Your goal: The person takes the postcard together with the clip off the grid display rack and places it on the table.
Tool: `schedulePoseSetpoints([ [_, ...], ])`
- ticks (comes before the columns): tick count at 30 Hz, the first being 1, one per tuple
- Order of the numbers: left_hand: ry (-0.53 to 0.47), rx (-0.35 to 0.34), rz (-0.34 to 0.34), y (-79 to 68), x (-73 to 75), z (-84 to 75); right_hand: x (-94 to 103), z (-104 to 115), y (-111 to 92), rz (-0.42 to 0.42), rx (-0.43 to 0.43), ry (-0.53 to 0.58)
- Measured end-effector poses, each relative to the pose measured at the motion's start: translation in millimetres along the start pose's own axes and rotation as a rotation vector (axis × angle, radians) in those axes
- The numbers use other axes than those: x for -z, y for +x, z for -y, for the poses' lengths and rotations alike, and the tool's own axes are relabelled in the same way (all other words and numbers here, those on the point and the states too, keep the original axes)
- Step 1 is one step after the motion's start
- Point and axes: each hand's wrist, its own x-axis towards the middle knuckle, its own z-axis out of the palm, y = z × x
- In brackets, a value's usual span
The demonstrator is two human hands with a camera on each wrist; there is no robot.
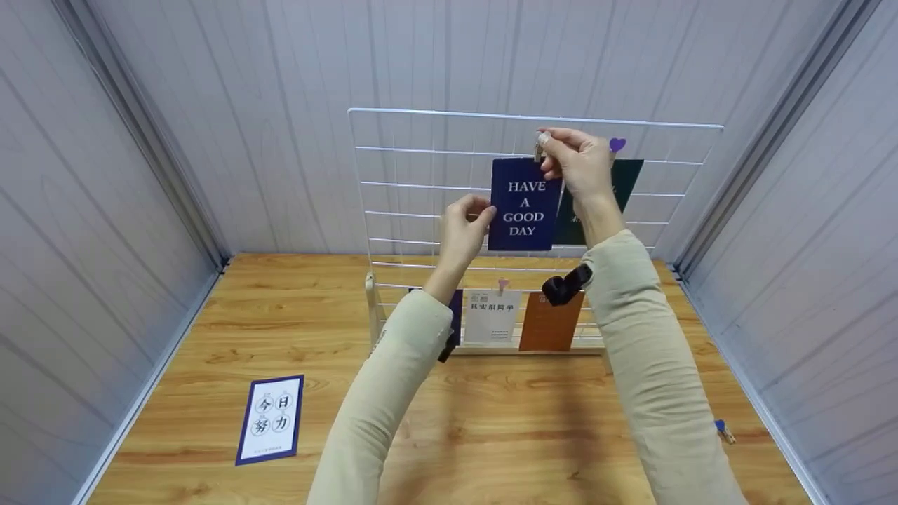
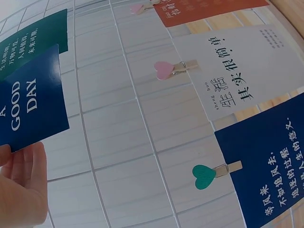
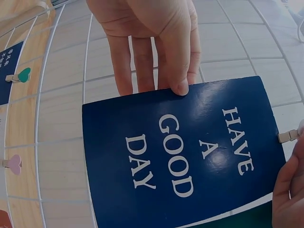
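Observation:
A dark blue card [image 1: 525,207] reading HAVE A GOOD DAY is held upright against the white wire grid [image 1: 421,185]. My left hand [image 1: 464,231] pinches its left edge, thumb in front and fingers behind. At the card's top edge, my right hand [image 1: 579,165] pinches a small wooden clothespin [image 3: 288,137], which sits over the edge. Just behind and to the right hangs a green card [image 2: 35,45], partly hidden by the right hand, with a purple heart clip [image 1: 617,144] at its top.
Lower on the grid hang a white card [image 1: 491,319], an orange card [image 1: 551,322] and another blue card [image 2: 266,166] with a green heart clip [image 2: 204,176]. A blue-bordered card [image 1: 270,421] lies on the wooden table at left, and a blue heart clip [image 1: 725,431] at right.

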Motion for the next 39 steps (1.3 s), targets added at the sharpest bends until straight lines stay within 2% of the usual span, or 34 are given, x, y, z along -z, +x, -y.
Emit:
schedulePoseSetpoints([
  [3,-0.005,-0.002,0.009,-0.3,0.2,0.7,-0.6,1,0,-0.005,0.004,0.010],
  [5,-0.007,-0.005,0.014,-0.5,0.4,1.3,-4.4,7,-5,-0.022,0.027,-0.029],
  [8,-0.008,-0.013,0.023,-1.5,0.8,2.0,-0.2,0,2,-0.009,0.022,0.000],
  [12,0.004,-0.030,0.029,-2.6,1.6,2.8,11.6,-23,22,0.027,0.000,0.072],
  [15,0.005,-0.042,0.032,-3.2,2.2,3.1,9.4,-19,18,0.022,0.034,0.077],
  [19,-0.010,-0.050,0.033,-4.3,3.5,2.7,-1.6,5,-2,0.013,0.089,0.057],
  [22,-0.012,-0.051,0.031,-5.3,4.8,2.4,-2.0,9,-6,0.035,0.068,0.076],
  [33,0.002,-0.082,0.042,-10.6,12.1,6.3,1.3,10,-13,0.103,0.083,0.041],
  [39,-0.018,-0.076,0.050,-14.8,15.2,5.7,6.0,7,-17,0.144,0.100,0.003],
])
